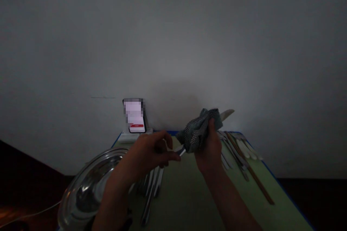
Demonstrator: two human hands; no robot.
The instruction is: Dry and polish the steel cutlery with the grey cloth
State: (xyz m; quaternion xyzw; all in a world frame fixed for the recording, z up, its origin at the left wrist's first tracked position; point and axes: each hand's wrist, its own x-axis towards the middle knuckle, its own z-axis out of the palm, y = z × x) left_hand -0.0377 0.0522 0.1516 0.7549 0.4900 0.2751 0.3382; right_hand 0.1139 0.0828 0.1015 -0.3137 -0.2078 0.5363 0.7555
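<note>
A table knife (227, 114) is held slanted above the table, its rounded blade pointing up and right. A checked cloth (199, 130) wraps its middle part, so only the blade end and a short piece of the handle end show. My right hand (211, 148) is closed around the cloth and the knife inside it. With fingers pinched, my left hand (154, 148) grips the knife's lower left end. Below the left hand lie several metal knives or other flatware (151, 187), partly hidden by my wrist.
A shiny metal bowl (78, 184) stands at the left. On the right side of the green table (187, 202) lie chopsticks (255, 177), metal cutlery (235, 155) and several white-handled pieces (245, 148). A lit phone (137, 115) leans upright by the wall.
</note>
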